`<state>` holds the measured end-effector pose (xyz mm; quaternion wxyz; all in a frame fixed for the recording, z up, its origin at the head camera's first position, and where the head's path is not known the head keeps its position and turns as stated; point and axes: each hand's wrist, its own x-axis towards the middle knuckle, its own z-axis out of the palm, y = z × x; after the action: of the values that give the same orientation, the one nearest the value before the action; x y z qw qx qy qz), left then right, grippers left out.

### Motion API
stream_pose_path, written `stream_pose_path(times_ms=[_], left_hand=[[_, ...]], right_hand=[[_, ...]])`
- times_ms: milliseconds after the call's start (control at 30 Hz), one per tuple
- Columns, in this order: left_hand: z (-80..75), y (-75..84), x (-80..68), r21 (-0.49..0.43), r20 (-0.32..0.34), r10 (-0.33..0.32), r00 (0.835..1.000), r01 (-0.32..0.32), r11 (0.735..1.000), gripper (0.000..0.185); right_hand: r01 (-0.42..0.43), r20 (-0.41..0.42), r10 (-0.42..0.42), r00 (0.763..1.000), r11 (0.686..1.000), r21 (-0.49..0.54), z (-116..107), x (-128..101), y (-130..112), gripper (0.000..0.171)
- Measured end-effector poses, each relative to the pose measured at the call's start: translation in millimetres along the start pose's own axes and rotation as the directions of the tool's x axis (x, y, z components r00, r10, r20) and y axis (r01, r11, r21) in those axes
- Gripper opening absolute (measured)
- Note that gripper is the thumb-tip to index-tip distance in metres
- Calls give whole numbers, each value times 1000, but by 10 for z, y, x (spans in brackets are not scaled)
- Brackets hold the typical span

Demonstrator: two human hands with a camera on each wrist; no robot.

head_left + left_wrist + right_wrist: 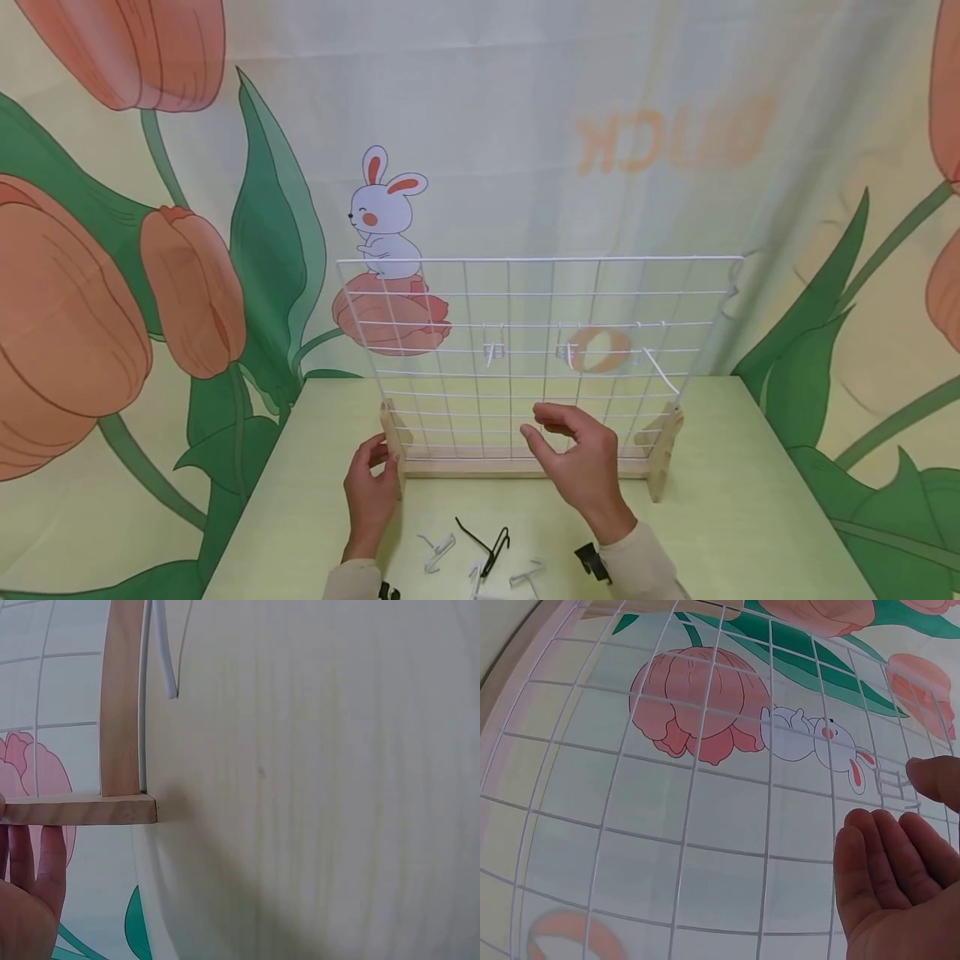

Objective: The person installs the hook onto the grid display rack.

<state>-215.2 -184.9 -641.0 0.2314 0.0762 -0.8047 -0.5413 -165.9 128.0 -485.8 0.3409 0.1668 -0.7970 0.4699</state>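
Your left hand [371, 483], lower centre-left of frame, grips wooden foot [395, 446] of white wire grid [525, 350] standing mid-frame. Your right hand [581, 462] hovers before grid, fingers loosely curled, holding nothing. Hooks [480, 554] lie at bottom.

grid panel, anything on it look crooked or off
On the white wire grid, two small hooks hang straight, but the long white hook at the right edge slants diagonally across the squares. Nothing looks damaged.
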Motion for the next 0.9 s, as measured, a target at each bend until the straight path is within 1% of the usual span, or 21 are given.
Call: stream_pose_path(times_ms=[167, 300, 500, 667, 800, 867, 900], left_hand=[[8, 7, 6, -1, 8, -22, 1000, 22, 1000, 38], [11, 20, 1, -2, 9, -31, 999, 31, 1000, 38], [-1, -13, -18, 6, 14, -38, 999, 38, 999, 37], [-3, -35, -10, 10, 5, -31, 999, 31, 999, 36], [10, -26, 6, 11, -9, -22, 1000, 23, 1000, 37], [22, -16, 10, 3, -10, -19, 1000, 19, 1000, 37], [28, -11, 10, 0, -8, -19, 1000, 19, 1000, 38]], right_hand=[[-106, 20, 106, 994, 994, -5, -82, -113, 53, 28], [-168, 34, 168, 985, 986, -17, -126, -277, 126, 24], [-201, 30, 202, 979, 979, -39, -143, -562, 260, 23], [-216, 28, 219, 975, 973, -84, -130, -774, 310, 24], [-273, 44, 279, 959, 956, -106, -102, -914, 324, 23], [-321, 57, 328, 943, 942, -100, -86, -983, 325, 22], [-354, 67, 360, 930, 931, -93, -79, -1014, 324, 22]])
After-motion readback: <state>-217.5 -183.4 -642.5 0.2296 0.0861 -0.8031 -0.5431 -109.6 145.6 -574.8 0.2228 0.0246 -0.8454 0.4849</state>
